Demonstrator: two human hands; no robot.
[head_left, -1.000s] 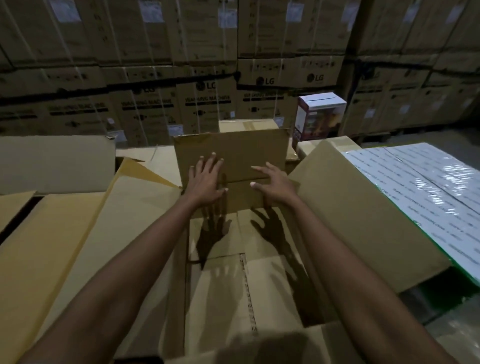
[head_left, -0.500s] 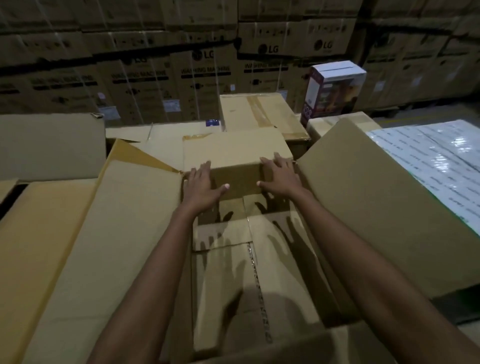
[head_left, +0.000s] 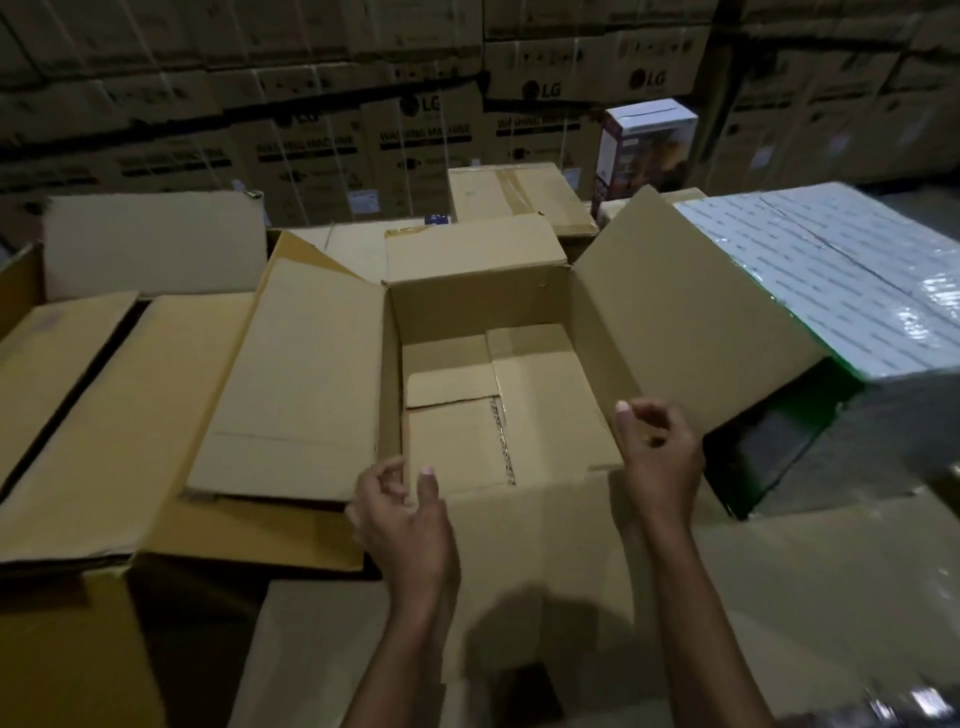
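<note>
An open brown cardboard box (head_left: 478, 306) stands in front of me with all its top flaps spread outward. Its inside is bare, and only the folded bottom flaps (head_left: 545, 400) show. My left hand (head_left: 410, 519) hovers at the near left corner of the opening, fingers loosely curled and holding nothing. My right hand (head_left: 657, 452) hangs over the near right edge, next to the big right flap (head_left: 685, 322), fingers also loosely curled and empty. The near flap (head_left: 535, 545) lies folded toward me under both wrists.
Flattened and open cardboard boxes (head_left: 130, 405) lie to the left. A shrink-wrapped white pack (head_left: 841, 275) sits to the right. Behind stand a taped brown box (head_left: 514, 195) and a white product box (head_left: 647, 145). Stacked washing-machine cartons (head_left: 363, 145) form a wall at the back.
Both hands have let go of the far flap and drawn back to the near edge of the box. The far flap now lies folded outward. The camera has tilted down.
</note>
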